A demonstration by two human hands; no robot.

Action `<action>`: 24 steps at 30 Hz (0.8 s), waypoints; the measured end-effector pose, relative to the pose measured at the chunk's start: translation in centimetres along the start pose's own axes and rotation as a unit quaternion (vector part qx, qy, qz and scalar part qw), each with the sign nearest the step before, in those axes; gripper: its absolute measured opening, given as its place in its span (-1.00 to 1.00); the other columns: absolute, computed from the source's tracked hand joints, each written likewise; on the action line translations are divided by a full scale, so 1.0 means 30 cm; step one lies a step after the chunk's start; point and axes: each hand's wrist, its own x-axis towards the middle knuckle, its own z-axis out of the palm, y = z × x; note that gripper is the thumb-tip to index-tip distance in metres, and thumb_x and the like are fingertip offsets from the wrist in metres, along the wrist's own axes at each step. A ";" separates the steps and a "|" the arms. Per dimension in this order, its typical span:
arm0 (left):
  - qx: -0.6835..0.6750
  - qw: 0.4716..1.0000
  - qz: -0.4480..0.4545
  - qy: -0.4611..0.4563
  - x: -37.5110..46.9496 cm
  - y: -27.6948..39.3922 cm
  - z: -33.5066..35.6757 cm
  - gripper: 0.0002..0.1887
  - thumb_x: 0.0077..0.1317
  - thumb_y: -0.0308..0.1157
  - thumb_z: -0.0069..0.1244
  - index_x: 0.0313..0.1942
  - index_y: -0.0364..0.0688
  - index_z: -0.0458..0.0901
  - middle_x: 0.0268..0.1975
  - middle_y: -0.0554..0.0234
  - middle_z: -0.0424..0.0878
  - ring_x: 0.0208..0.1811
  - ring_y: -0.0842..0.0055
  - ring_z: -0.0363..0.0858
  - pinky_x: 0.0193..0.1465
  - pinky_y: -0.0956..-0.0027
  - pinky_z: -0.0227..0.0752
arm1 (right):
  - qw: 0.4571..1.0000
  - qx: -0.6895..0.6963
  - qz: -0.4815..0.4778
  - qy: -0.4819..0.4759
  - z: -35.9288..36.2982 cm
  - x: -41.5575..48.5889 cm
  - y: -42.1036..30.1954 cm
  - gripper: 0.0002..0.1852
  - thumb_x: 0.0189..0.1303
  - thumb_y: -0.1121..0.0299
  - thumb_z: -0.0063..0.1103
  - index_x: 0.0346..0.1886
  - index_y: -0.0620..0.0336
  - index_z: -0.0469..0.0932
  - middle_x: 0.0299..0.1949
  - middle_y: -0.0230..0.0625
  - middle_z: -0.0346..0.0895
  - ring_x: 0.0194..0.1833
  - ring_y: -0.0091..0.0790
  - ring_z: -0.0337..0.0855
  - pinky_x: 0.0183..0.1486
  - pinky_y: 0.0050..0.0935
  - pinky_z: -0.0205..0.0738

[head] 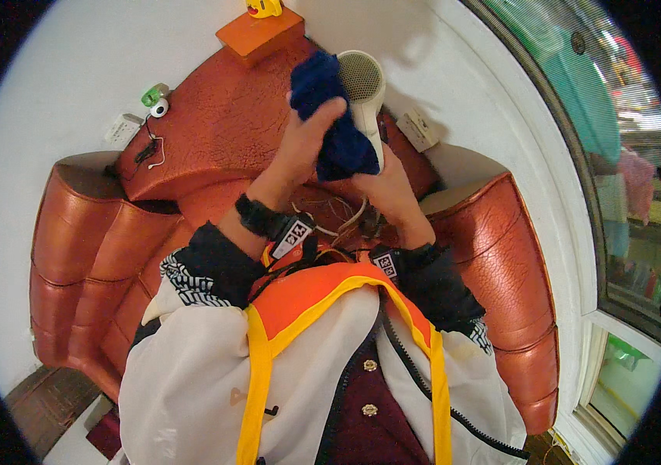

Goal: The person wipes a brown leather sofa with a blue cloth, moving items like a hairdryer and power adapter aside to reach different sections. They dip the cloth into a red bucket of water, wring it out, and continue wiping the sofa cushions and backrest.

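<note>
My left hand (pixel 306 138) grips a dark navy cloth (pixel 322 87), thumb across its front and most fingers hidden behind. The cloth hangs down in folds to just above my right hand. In my right hand (pixel 387 187) is the lower handle of a cream handheld appliance (pixel 369 119), which looks like a hair dryer. Its round perforated grille (pixel 359 77) faces up towards me. The cloth overlaps the appliance's left side; whether the two touch I cannot tell. A pale cord (pixel 355 216) shows just below my right hand.
A copper-brown leather armchair (pixel 226 122) stands in front, its arms to the left (pixel 80 250) and right (pixel 505 273). An orange box (pixel 261 36) with a yellow figure (pixel 264 7) tops its back. Power strips (pixel 124 129) (pixel 417 129) flank it. A screened window (pixel 615 163) is at right.
</note>
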 end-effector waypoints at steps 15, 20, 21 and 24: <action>-0.065 0.992 -0.099 0.045 -0.167 0.198 -0.158 -0.47 0.23 -0.19 0.01 0.15 -0.28 0.43 0.12 0.09 0.54 0.11 0.20 0.51 0.23 0.17 0.35 | 0.966 0.252 0.049 0.020 -0.115 -0.031 -0.105 -0.56 -0.04 0.61 0.10 0.00 0.20 0.36 -0.22 -0.29 0.51 -0.49 -0.46 0.49 -0.45 -0.49 0.40; -0.179 0.970 -0.157 -0.042 -0.240 0.219 -0.151 -0.41 0.26 -0.20 -0.04 0.25 -0.27 0.30 0.17 0.07 0.49 0.14 0.22 0.51 0.24 0.15 0.35 | 0.937 0.349 -0.004 0.024 -0.045 -0.024 -0.159 -0.58 -0.02 0.61 0.12 -0.01 0.22 0.36 -0.24 -0.30 0.51 -0.42 -0.41 0.52 -0.38 -0.47 0.45; -0.184 0.964 -0.169 -0.095 -0.254 0.203 -0.141 -0.41 0.25 -0.22 -0.02 0.25 -0.28 0.29 0.17 0.09 0.49 0.13 0.24 0.51 0.24 0.17 0.35 | 0.939 0.343 -0.011 0.009 -0.030 -0.021 -0.165 -0.57 -0.01 0.61 0.11 0.01 0.22 0.36 -0.25 -0.31 0.50 -0.39 -0.40 0.54 -0.35 -0.47 0.47; -0.165 0.942 -0.212 -0.202 -0.272 0.154 -0.115 -0.38 0.19 -0.31 0.07 0.25 -0.27 0.29 0.15 0.15 0.51 0.13 0.34 0.51 0.23 0.22 0.35 | 0.964 0.265 -0.023 -0.012 0.008 -0.005 -0.182 -0.56 0.03 0.60 0.12 0.05 0.20 0.36 -0.14 -0.29 0.51 -0.23 -0.42 0.59 -0.19 -0.47 0.51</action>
